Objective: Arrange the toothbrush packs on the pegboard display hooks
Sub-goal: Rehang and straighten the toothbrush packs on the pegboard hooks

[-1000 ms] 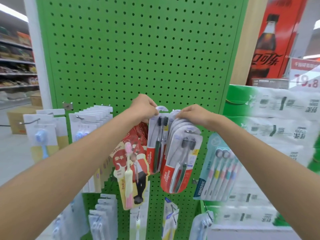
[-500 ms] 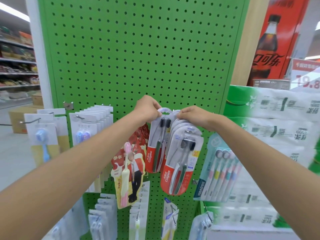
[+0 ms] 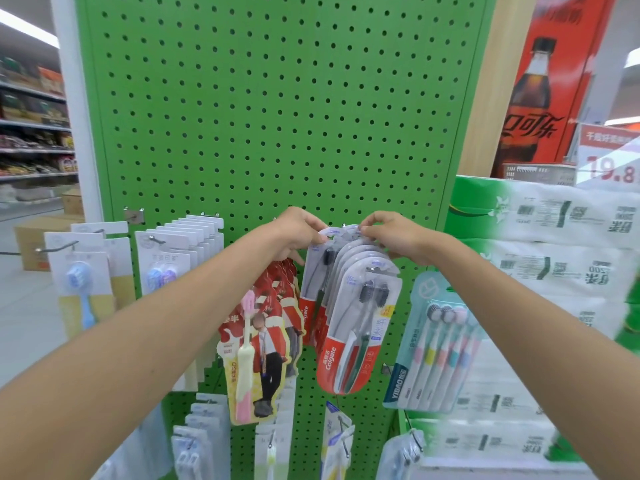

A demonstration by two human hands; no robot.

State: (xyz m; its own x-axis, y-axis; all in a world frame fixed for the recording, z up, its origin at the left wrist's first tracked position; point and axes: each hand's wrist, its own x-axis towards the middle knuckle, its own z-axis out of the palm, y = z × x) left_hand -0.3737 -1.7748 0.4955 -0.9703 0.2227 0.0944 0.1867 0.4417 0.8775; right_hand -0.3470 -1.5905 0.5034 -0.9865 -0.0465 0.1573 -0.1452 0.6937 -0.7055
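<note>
The green pegboard [image 3: 277, 116] fills the middle of the view. Both forearms reach forward and up to its centre, wrists about level, the hands nearly meeting. There a fanned row of Colgate toothbrush packs [image 3: 360, 327] hangs, red ends down. Red cartoon packs [image 3: 266, 337] hang just beside the row toward the board's left, and a pastel multi-pack [image 3: 433, 355] at its right edge. The left hand [image 3: 298, 233], knuckles up and fingers curled, pinches the top tab of the leftmost pack [image 3: 311, 289]. The right hand [image 3: 394, 240], fingers also curled, pinches the tabs at the row's top. The hands hide whether those tabs sit on a hook.
</note>
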